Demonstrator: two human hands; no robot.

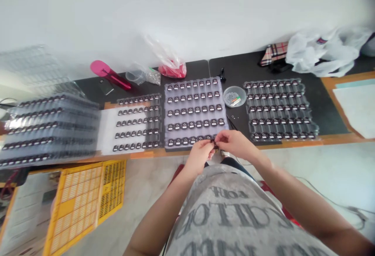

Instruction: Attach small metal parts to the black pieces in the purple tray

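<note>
At the front right corner of the middle tray [197, 119], my two hands meet over a small black part [215, 143], mostly hidden by the fingers. My left hand [202, 154] is closed on it from the left. The fingers of my right hand [231, 142] pinch at the same spot from the right. Rows of small black parts with white labels fill the tray. Just behind my right hand, a round clear tub [234, 97] holds many tiny clear pieces and a small green-and-white item. A few tiny rings lie on the table beside it.
Trays of similar parts stand to the right [279, 108] and left [139, 123], with a tall tray stack [52, 127] at far left. Behind are a pink container [109, 74], a bag of red material [172, 69] and white plastic bags [325, 54]. A yellow crate [84, 201] stands below.
</note>
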